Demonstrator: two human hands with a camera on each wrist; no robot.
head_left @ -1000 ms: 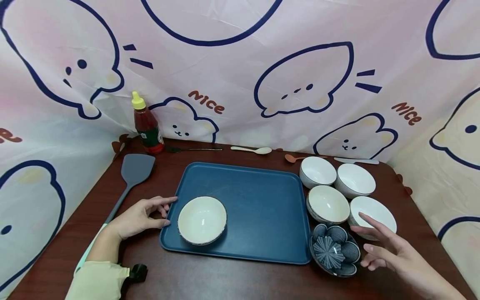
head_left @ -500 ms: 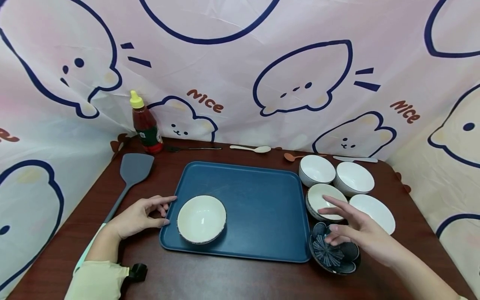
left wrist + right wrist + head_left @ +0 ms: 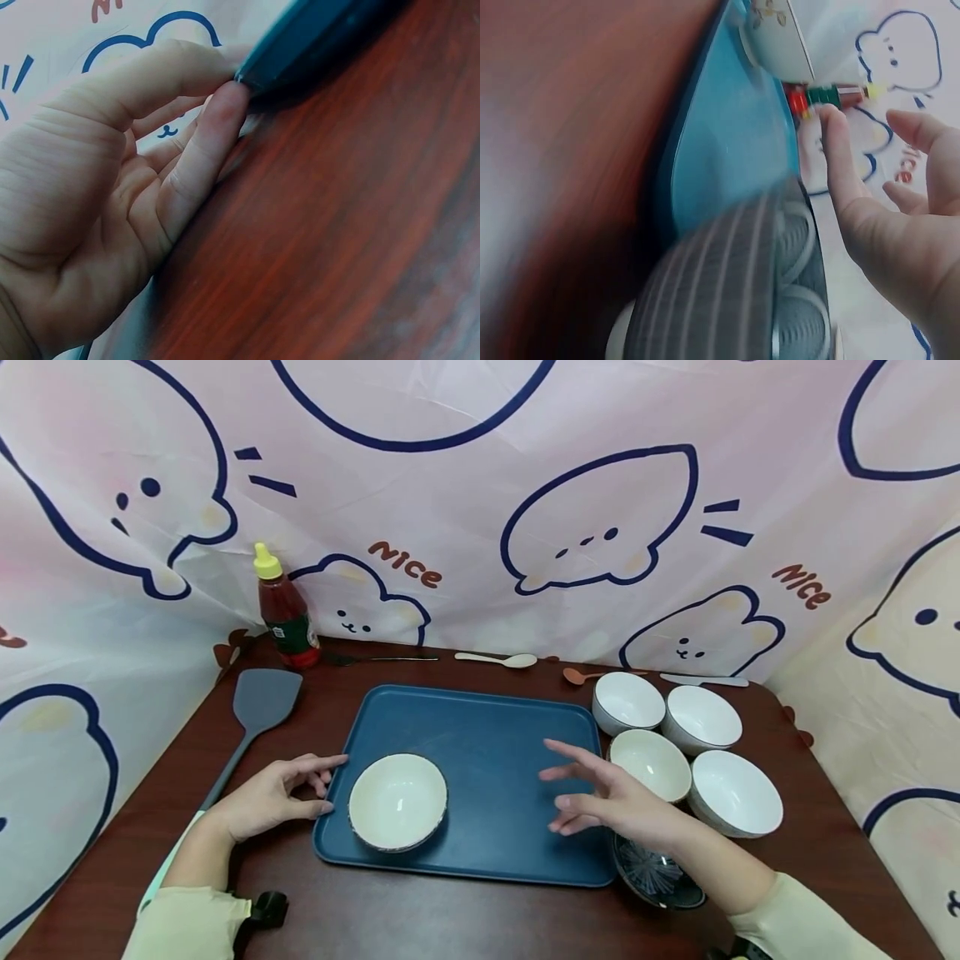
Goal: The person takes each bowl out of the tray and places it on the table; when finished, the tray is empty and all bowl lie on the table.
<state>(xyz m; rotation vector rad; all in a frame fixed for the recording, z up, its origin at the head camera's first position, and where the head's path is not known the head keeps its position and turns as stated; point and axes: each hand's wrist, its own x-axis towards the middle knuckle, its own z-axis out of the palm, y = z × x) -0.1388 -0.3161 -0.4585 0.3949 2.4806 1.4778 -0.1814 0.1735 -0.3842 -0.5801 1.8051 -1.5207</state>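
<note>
My left hand [image 3: 273, 797] is at the left edge of a blue rectangular tray [image 3: 510, 827], thumb and index finger apart with their tips against the rim. In the left wrist view, the fingertips [image 3: 229, 101] meet the tray's edge. On the tray's left half sits a cream bowl [image 3: 397, 802] with a dark rim. My right hand [image 3: 607, 797] is over the tray's right side, fingers spread and holding nothing. Partly hidden beneath that forearm is a dark flower-shaped bowl [image 3: 652, 881], its ribbed outside [image 3: 712, 292] large in the right wrist view.
Right of the tray stand another cream bowl [image 3: 651, 760] and several white bowls [image 3: 735, 793]. A grey spatula [image 3: 262, 702] lies left. Along the back are a red sauce bottle [image 3: 285, 618], a white spoon [image 3: 498, 660], an orange-brown spoon [image 3: 577, 677] and a knife [image 3: 705, 680].
My right hand has moved left, from beside the right-hand white bowl, across the dark bowl to over the tray. The left hand stays at the tray's edge.
</note>
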